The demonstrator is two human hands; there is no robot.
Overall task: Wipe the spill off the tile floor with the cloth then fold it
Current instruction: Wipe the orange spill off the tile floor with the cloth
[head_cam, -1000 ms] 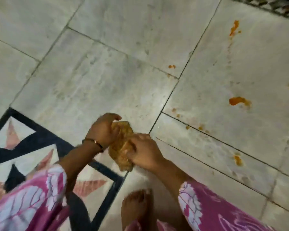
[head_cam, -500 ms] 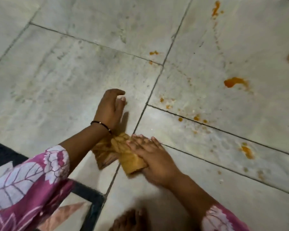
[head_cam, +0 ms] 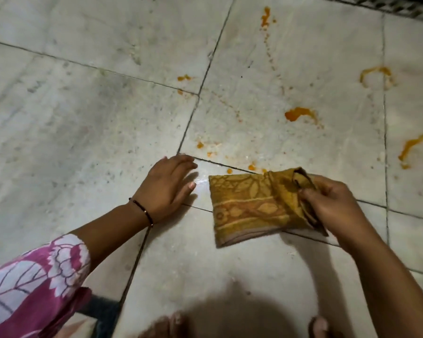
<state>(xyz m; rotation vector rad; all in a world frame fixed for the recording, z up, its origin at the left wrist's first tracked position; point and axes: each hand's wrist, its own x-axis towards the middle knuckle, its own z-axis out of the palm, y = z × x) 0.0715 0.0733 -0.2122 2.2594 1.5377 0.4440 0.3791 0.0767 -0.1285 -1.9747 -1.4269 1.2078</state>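
A yellow-brown patterned cloth (head_cam: 252, 203) lies folded flat on the pale tile floor (head_cam: 83, 118). My right hand (head_cam: 332, 203) pinches its bunched right end. To the cloth's left, my left hand (head_cam: 167, 186) rests flat on the floor with straight fingers, apart from the cloth. Orange spill (head_cam: 299, 113) is scattered over the tiles beyond the cloth: a blob in the middle, a ring-shaped smear (head_cam: 376, 74) and a streak (head_cam: 412, 145) at the right, and small drops (head_cam: 252, 166) close to the cloth's far edge.
My bare feet (head_cam: 176, 325) show at the bottom edge. A dark border of a floor pattern (head_cam: 100, 311) lies at the lower left. A dark grate or mat edge (head_cam: 388, 4) runs along the top right corner.
The cloth has moved right across the floor and now lies spread out flatter, with my right hand at its right end. My left hand has let go and stays flat on the tile.
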